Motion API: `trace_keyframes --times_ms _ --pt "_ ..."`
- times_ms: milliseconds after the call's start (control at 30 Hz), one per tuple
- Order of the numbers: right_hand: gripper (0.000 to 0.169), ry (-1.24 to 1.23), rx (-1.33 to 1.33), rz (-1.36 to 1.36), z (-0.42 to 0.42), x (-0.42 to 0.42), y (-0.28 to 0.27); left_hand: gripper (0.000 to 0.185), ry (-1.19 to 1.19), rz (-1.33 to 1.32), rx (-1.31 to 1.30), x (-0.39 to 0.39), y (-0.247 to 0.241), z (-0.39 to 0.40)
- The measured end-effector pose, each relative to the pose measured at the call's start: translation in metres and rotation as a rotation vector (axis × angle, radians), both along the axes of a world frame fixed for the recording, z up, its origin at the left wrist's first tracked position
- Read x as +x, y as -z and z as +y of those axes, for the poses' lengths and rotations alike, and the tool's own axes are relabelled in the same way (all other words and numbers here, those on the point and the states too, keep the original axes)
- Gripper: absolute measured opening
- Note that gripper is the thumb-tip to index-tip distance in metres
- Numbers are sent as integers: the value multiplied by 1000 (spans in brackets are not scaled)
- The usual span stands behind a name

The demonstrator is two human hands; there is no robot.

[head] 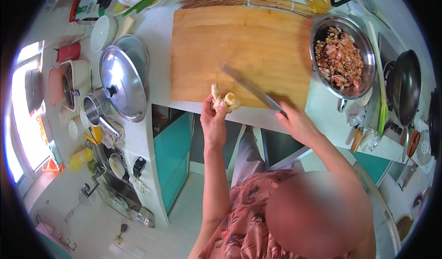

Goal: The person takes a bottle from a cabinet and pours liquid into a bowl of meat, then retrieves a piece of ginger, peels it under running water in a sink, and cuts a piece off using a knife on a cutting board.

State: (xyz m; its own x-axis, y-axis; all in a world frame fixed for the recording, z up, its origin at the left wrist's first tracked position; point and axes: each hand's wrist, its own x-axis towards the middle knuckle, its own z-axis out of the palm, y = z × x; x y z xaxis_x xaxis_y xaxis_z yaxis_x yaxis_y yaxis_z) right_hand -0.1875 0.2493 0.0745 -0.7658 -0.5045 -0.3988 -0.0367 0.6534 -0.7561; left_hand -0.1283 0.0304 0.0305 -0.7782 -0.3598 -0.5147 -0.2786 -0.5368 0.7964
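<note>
My left hand (213, 119) grips a knobbly piece of ginger root (221, 101) at the near edge of a wooden cutting board (238, 45). One lobe of the ginger has a pale yellow cut face. In my right hand (298, 122) is the handle of a knife (251, 87). Its long blade slants up and to the left over the board, with the tip beyond the ginger. A gap separates the blade from the root. My right fingers hide most of the handle.
Right of the board stands a steel bowl of minced meat (340, 59), beside a green onion (378, 72) and a black wok (407, 86). A straw brush (224, 0) lies along the far edge. Steel lids (122, 83) and a small saucepan (95, 110) are on the left.
</note>
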Motion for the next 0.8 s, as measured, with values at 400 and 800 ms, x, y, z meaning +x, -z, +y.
trace_keyframes --times_ms 400,800 --pt "34 -98 81 97 25 17 -26 43 3 -48 -219 -19 -7 7" --pt "41 -223 334 341 10 32 -25 41 91 -277 -564 -34 -5 8"
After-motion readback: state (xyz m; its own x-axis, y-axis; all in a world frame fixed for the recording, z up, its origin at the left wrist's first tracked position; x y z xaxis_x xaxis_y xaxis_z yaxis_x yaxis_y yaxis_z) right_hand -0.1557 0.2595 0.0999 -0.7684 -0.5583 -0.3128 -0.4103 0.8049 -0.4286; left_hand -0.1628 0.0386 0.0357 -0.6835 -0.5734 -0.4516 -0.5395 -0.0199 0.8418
